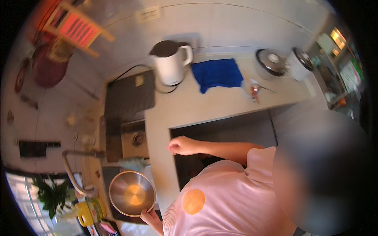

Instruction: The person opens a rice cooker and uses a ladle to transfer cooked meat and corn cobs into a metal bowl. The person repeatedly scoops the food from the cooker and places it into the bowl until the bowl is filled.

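Pale worktop (189, 106) ran across a small kitchen, bending with the lens, and a dark recessed cooktop (224, 129) sat cut into it. Up top stood a white kettle (170, 63) with a dark lid, a blue cloth (216, 74) just beside it, and further along a cooker (299, 63) with its lid (271, 62) lying next to it. Over on the other side, a sink (134, 141) under a curved tap (73, 173), a black board (130, 94) behind it, a yellow bottle (88, 212) and a plant (49, 194) by the window.

And the bowl (132, 193): round, steel, shiny, empty, catching a warm orange glow in its bottom. It hung over the sink edge, mouth up.

Left hand (150, 218) had it by the near rim, fingers curled onto that rim, the bowl lying just beyond them. Right hand (183, 145) was well apart from it, at the cooktop's corner, fingers loosely curled; whether they pinched anything, couldn't tell.
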`<action>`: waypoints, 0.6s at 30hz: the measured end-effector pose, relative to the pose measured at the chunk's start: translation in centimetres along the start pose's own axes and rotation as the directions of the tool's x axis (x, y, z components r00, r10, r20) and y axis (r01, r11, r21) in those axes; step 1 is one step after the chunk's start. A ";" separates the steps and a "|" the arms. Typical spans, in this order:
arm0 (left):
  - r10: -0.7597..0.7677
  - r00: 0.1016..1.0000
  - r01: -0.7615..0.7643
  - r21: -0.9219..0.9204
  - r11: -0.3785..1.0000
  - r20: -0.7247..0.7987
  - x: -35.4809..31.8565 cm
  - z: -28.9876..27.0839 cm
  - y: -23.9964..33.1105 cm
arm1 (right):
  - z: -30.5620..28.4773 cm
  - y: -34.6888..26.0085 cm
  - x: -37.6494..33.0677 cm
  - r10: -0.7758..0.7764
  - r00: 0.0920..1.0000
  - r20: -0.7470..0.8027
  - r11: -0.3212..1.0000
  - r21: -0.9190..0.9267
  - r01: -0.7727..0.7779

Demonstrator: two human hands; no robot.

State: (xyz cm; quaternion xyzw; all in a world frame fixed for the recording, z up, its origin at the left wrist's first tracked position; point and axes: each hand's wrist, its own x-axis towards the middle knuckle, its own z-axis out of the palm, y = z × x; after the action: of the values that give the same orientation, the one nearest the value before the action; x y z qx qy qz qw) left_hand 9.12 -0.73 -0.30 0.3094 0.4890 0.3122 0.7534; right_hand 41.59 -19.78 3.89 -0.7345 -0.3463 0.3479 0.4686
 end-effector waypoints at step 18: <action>-0.604 0.554 0.261 0.570 0.779 0.573 -26.6 33.6 -20.6 | -28.3 18.5 -37.3 0.216 0.430 -0.877 0.945 0.078 -0.317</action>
State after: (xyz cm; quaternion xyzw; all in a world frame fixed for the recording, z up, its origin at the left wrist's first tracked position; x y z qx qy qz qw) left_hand 35.15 -39.36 9.35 0.4274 0.2630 -0.1524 0.8514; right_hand 49.29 -69.51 2.69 -0.8752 0.0455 -0.0240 0.4811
